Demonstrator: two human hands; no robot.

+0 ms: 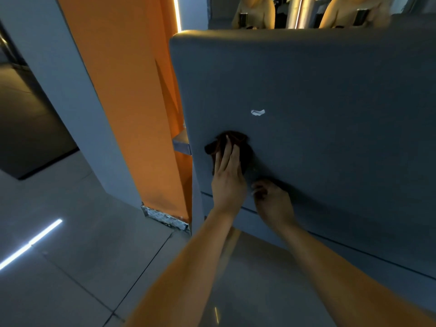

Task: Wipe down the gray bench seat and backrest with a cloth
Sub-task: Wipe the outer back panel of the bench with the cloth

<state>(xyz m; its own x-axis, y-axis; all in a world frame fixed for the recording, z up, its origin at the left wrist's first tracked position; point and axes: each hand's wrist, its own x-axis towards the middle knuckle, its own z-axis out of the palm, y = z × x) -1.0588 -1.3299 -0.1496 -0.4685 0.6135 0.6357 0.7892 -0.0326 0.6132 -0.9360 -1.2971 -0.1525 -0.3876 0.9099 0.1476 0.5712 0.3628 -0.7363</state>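
Pressing cloth (245,152) flat on backrest (330,102) near its left edge with straight-fingered left hand (227,175); just below, curled right hand (271,201), grip unclear.

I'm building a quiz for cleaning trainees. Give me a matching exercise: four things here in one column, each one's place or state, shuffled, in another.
1 cloth
2 left hand
3 white mark
4 orange panel

A left of the backrest
B flat, fingers straight, on the cloth
C dark brown, against the backrest
D on the backrest, above the cloth

Pairs: 1-C, 2-B, 3-D, 4-A
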